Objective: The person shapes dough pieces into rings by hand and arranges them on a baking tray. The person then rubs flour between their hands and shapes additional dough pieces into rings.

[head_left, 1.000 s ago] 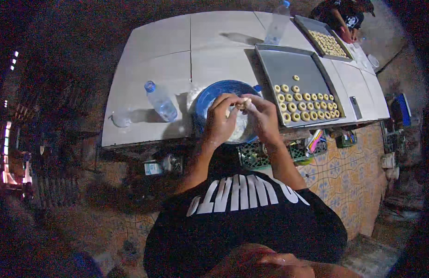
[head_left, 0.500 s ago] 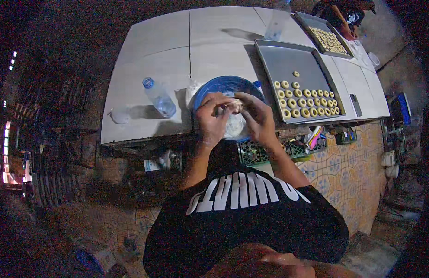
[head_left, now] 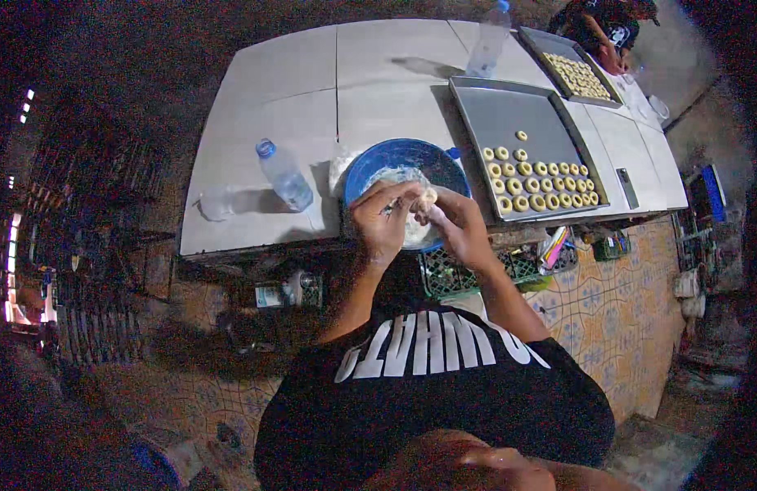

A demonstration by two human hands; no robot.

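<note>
Both my hands are together over a blue bowl, which has pale flour or dough inside. My left hand is closed, its fingertips pressed on a small lump of pale dough. From the other side my right hand grips the same lump between thumb and fingers. Powder whitens some fingertips. To the right of the bowl lies a metal baking tray with rows of ring-shaped dough pieces in its near half. Part of the bowl's near side is hidden by my hands.
A clear plastic bottle and a clear cup stand left on the white table. Another bottle, a filled tray and a co-worker's hands are far right. A phone lies near the right edge.
My fingers have shifted on the dough lump, which now shows more plainly between the fingertips. The whole view has tilted slightly, bringing more of the far bottle and the co-worker into sight.
</note>
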